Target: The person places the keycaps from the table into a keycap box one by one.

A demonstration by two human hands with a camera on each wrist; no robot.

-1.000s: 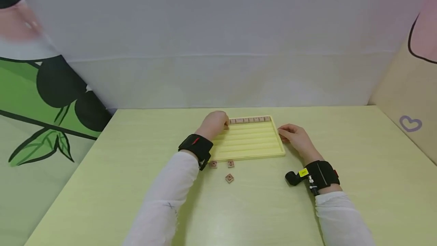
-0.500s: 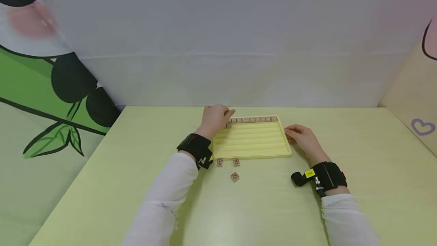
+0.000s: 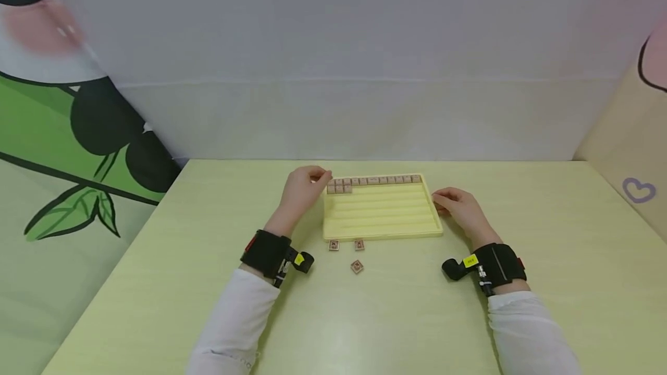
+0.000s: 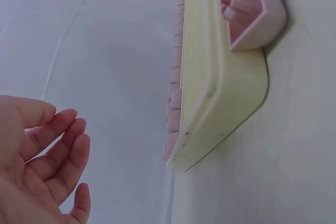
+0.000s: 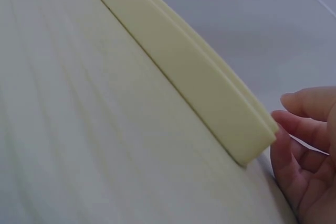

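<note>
In the middle of the frame the yellow tray (image 3: 383, 221) lies on the surface (image 3: 156, 282); small wooden tiles (image 3: 372, 180) fill its far row. The left hand (image 3: 302, 190) hovers at the tray's upper left corner, fingers relaxed, holding nothing. The right hand (image 3: 458, 204) rests against the right rim, loosely curled. Three loose tiles (image 3: 356, 266) lie below the tray. I think a careless push on the rim may shift the tray and disturb the row.
</note>
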